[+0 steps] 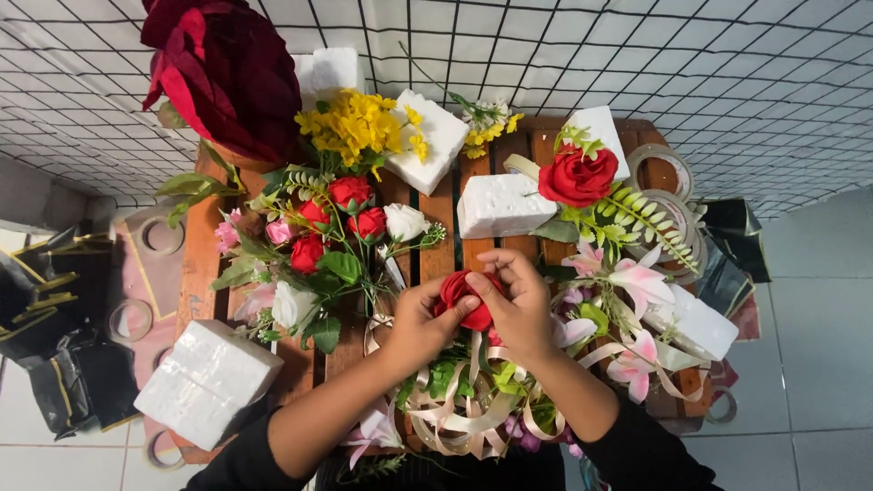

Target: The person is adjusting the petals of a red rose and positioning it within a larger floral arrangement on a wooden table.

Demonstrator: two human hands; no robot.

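Both hands close together: our left hand [420, 320] and right hand [518, 307] pinch one red rose [462, 296] between them, just above the ribbon [464, 414].

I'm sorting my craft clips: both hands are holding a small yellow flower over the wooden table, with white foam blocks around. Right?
Not quite. The head view shows the flower is red, not yellow. The left hand and right hand do hold it over the wooden table, with white foam blocks around.
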